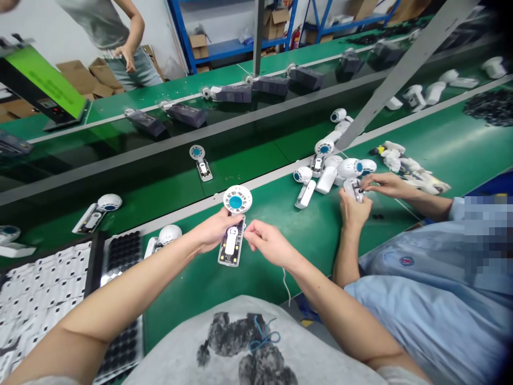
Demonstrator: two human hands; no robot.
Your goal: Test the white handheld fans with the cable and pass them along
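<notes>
A small handheld fan (230,243), with a white round head, blue centre and clear-backed handle showing a circuit board, is held above the green worktop. My left hand (216,229) is closed around its neck, the thumb across the front. At the handle's right edge, my right hand (266,240) is closed in a pinch. A thin white cable (286,286) hangs from beneath that hand; its end is hidden in the fingers. Whether the cable touches the fan I cannot tell.
A similar fan (201,164) lies on the dark green conveyor (256,155) ahead. Left stands a black tray (124,256) beside many white parts (44,294). To the right, a co-worker's hands (356,206) handle another fan near several white fans (328,174). A metal post (385,85) slants overhead.
</notes>
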